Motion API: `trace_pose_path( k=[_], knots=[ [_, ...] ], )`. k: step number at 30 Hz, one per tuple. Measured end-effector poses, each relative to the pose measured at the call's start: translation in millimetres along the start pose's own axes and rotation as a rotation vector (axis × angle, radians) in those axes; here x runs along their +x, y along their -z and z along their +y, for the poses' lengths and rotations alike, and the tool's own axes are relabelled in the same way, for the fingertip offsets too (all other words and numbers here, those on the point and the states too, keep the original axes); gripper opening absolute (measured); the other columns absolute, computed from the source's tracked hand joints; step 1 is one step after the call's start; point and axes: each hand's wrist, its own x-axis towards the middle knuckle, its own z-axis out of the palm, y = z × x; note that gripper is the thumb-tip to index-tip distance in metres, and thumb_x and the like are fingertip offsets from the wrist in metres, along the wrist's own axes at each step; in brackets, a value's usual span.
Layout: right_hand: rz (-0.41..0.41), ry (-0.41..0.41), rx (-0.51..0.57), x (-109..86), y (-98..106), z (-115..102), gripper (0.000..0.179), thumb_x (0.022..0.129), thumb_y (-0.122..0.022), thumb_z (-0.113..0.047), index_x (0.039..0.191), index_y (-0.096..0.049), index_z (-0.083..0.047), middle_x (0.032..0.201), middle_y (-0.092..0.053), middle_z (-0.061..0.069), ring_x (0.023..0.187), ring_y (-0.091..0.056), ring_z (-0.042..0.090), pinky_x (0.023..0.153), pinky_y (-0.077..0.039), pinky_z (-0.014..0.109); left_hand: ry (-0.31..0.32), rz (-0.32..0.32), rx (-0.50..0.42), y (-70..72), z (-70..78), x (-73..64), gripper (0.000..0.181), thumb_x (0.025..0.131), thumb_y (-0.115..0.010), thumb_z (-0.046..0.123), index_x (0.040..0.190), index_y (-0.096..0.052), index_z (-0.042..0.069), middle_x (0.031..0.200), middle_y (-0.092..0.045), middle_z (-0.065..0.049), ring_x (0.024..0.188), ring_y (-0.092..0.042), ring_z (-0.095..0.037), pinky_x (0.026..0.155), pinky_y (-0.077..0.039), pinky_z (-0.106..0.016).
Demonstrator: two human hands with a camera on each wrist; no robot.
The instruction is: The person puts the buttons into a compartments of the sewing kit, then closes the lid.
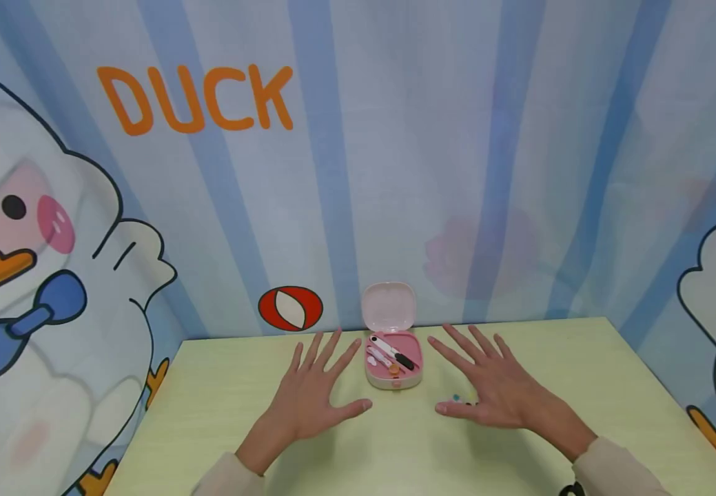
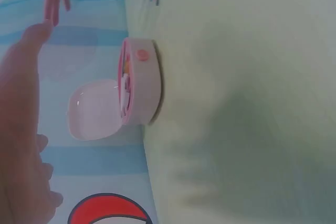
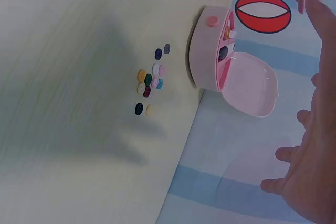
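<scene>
Both hands hover above the table with fingers spread, holding nothing. My left hand point(image 1: 308, 399) is to the left of a small pink box point(image 1: 395, 381), and my right hand point(image 1: 497, 389) is to its right. The box's clear pinkish lid point(image 1: 389, 306) stands raised at the back. Inside lie a white tool with a black end point(image 1: 395, 351), slim pinkish pieces and a small orange item point(image 1: 394, 369). Several small coloured buttons point(image 3: 148, 80) lie on the table in the right wrist view; my right hand mostly hides them in the head view.
The pale yellow-green table point(image 1: 395, 455) ends at the back against a blue-and-white striped curtain point(image 1: 395, 172) with a printed duck and the word DUCK. A red-and-white oval point(image 1: 290, 308) is printed low on the curtain, left of the box.
</scene>
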Motion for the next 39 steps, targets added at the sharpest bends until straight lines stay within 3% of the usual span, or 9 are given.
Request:
trace_pose_path(
  k=[4,8,12,15,18,23,26,32,39],
  knots=[
    [0.036,0.014,0.061,-2.1,0,7,0.095,0.090,-0.060,-0.075,0.167,-0.022,-0.034,0.173,-0.017,0.001,0.150,-0.028,0.046,0.108,-0.031,0.078,0.040,0.028,-0.177,-1.3,-2.0,10.5,0.092,0.094,-0.047,0.078,0.167,-0.018,0.032,0.173,-0.015,-0.007,0.157,-0.012,-0.040,0.123,-0.019,-0.065],
    [0.050,0.018,0.174,-5.0,-3,16,0.092,0.091,-0.064,-0.070,0.166,-0.025,-0.034,0.170,-0.025,0.003,0.146,-0.037,0.041,0.105,-0.039,0.073,0.095,0.052,-0.432,-9.6,-4.5,20.6,0.086,0.098,-0.053,0.068,0.168,-0.019,0.030,0.173,-0.016,-0.006,0.157,-0.017,-0.036,0.117,-0.029,-0.070],
    [0.032,-0.028,0.344,-9.3,-8,27,0.086,0.093,-0.071,-0.059,0.164,-0.030,-0.033,0.165,-0.034,0.008,0.144,-0.039,0.040,0.106,-0.039,0.071,0.153,0.088,-0.686,-19.4,-5.1,31.2,0.079,0.102,-0.054,0.058,0.167,-0.023,0.025,0.172,-0.022,-0.007,0.155,-0.022,-0.035,0.117,-0.028,-0.069],
    [0.009,-0.091,0.465,-13.1,-13,35,0.082,0.093,-0.074,-0.053,0.162,-0.034,-0.033,0.161,-0.040,0.009,0.135,-0.047,0.037,0.097,-0.049,0.065,0.202,0.119,-0.827,-27.7,-4.7,39.5,0.075,0.105,-0.052,0.054,0.166,-0.026,0.019,0.168,-0.029,-0.012,0.151,-0.032,-0.040,0.117,-0.033,-0.065],
    [0.011,-0.134,0.545,-17.6,-18,44,0.076,0.094,-0.076,-0.046,0.159,-0.041,-0.030,0.153,-0.048,0.008,0.117,-0.056,0.027,0.081,-0.056,0.047,0.279,0.118,-0.927,-38.1,-5.0,46.8,0.075,0.105,-0.048,0.056,0.166,-0.028,0.018,0.165,-0.034,-0.016,0.144,-0.042,-0.044,0.114,-0.039,-0.062],
    [0.079,-0.118,0.613,-28.3,-31,59,0.061,0.094,-0.079,-0.033,0.148,-0.056,-0.018,0.127,-0.062,0.004,0.089,-0.057,0.015,0.060,-0.053,0.029,0.380,0.088,-1.085,-55.2,-6.3,55.5,0.080,0.105,-0.046,0.061,0.165,-0.029,0.011,0.161,-0.039,-0.023,0.137,-0.050,-0.047,0.111,-0.044,-0.057],
    [0.093,-0.105,0.664,-35.4,-41,68,0.052,0.094,-0.079,-0.025,0.141,-0.062,-0.012,0.116,-0.064,0.008,0.081,-0.059,0.012,0.057,-0.051,0.027,0.415,0.060,-1.155,-65.1,-7.2,58.7,0.084,0.104,-0.046,0.062,0.163,-0.029,0.004,0.158,-0.042,-0.026,0.136,-0.051,-0.046,0.110,-0.046,-0.054],
    [0.035,-0.112,0.735,-44.9,-56,79,0.048,0.094,-0.079,-0.021,0.134,-0.065,0.001,0.109,-0.067,0.014,0.078,-0.061,0.011,0.061,-0.052,0.026,0.452,0.021,-1.284,-80.4,-7.8,62.5,0.088,0.104,-0.047,0.062,0.161,-0.029,-0.002,0.161,-0.036,-0.026,0.138,-0.048,-0.044,0.111,-0.046,-0.051],
    [0.038,-0.095,0.708,-50.4,-68,82,0.040,0.091,-0.082,-0.019,0.124,-0.071,0.001,0.098,-0.067,0.009,0.074,-0.057,0.009,0.062,-0.051,0.025,0.456,0.022,-1.343,-89.6,-7.3,66.9,0.069,0.111,-0.048,0.040,0.156,-0.033,-0.010,0.152,-0.047,-0.029,0.133,-0.055,-0.040,0.108,-0.049,-0.047]
  ],
)
